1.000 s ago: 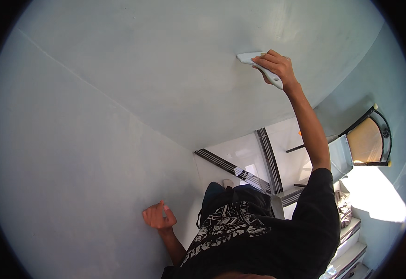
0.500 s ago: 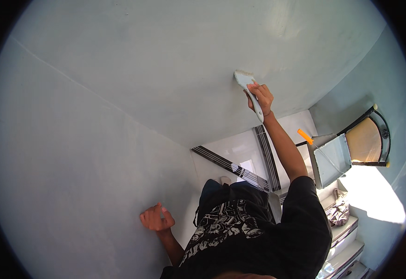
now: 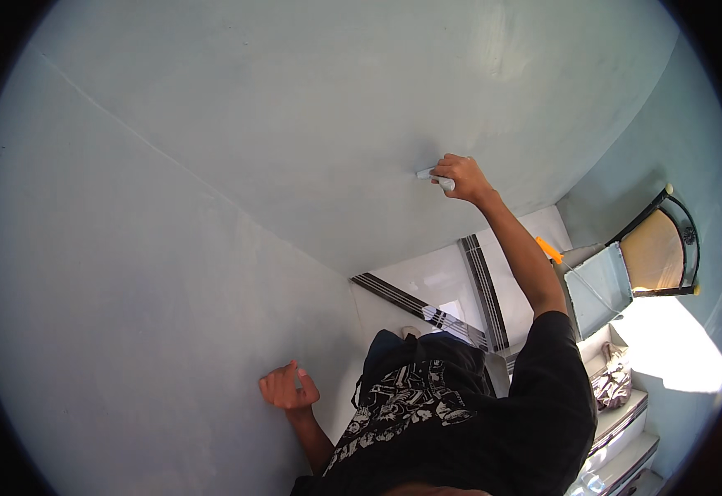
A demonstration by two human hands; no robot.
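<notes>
Against the pale blue-grey wall point(image 3: 320, 149) my right hand point(image 3: 463, 175) grips a paintbrush point(image 3: 444, 183) with a light-coloured handle. The brush is seen nearly end-on, its head pointing left at the wall, and my fingers cover much of it. Whether its bristles touch the wall I cannot make out. Lower left, my left hand point(image 3: 289, 388) is close to the wall, fingers curled in and thumb raised a little apart. Nothing shows in it.
To the right, a paint tray point(image 3: 599, 289) and a roller with an orange handle point(image 3: 549, 250) are beside a chair with a tan back point(image 3: 655, 252). Below them are steps point(image 3: 626, 417) with a crumpled cloth or bag point(image 3: 613, 378). Dark striped bands cross the white tiled floor point(image 3: 402, 277).
My right hand has come down the wall a little, and the brush has turned from upright to pointing left. My left hand keeps its curled shape; the whole view has shifted slightly.
</notes>
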